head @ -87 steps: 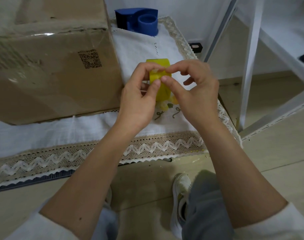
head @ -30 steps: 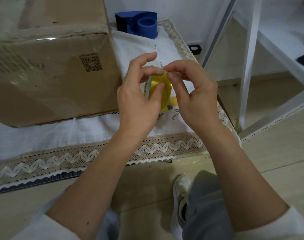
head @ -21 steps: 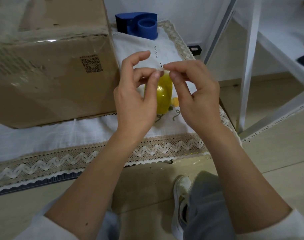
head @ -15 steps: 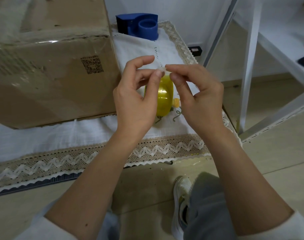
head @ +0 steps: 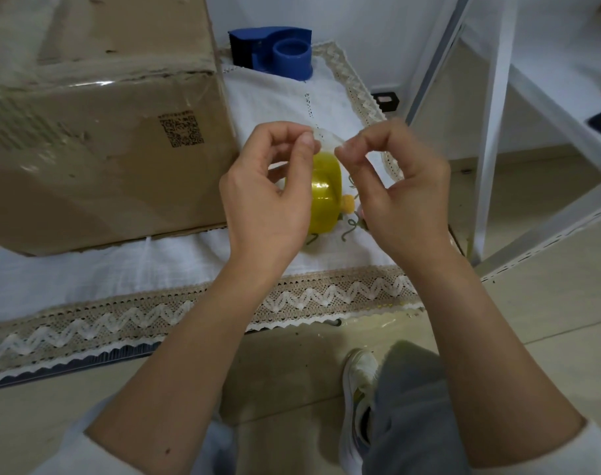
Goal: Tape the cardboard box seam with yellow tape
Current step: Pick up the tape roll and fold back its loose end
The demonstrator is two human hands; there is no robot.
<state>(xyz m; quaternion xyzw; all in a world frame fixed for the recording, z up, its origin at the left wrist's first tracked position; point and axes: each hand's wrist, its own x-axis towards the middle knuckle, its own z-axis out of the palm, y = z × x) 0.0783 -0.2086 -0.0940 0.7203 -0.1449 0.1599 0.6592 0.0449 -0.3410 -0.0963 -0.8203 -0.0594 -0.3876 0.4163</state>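
The yellow tape roll (head: pixel 326 195) hangs upright between my hands, above the white cloth. My left hand (head: pixel 264 200) is against its left side, thumb and forefinger pinched at the top of the roll. My right hand (head: pixel 401 193) pinches the free end of a short, pale tape strip (head: pixel 326 138) that spans between the two sets of fingertips. The large cardboard box (head: pixel 86 132) stands to the left on the cloth, its front covered in clear tape, with a QR code near its right edge. Its top seam is only partly in view.
A blue tape dispenser (head: pixel 275 49) sits behind the hands by the wall. The white lace-edged cloth (head: pixel 138 269) covers a low table. A white metal rack (head: pixel 490 132) rises at the right. My shoe (head: pixel 357 389) and grey trouser leg are below on the floor.
The roll has turned edge-on in my left hand. My right hand has moved right, drawing out a short strip of tape between the fingertips.
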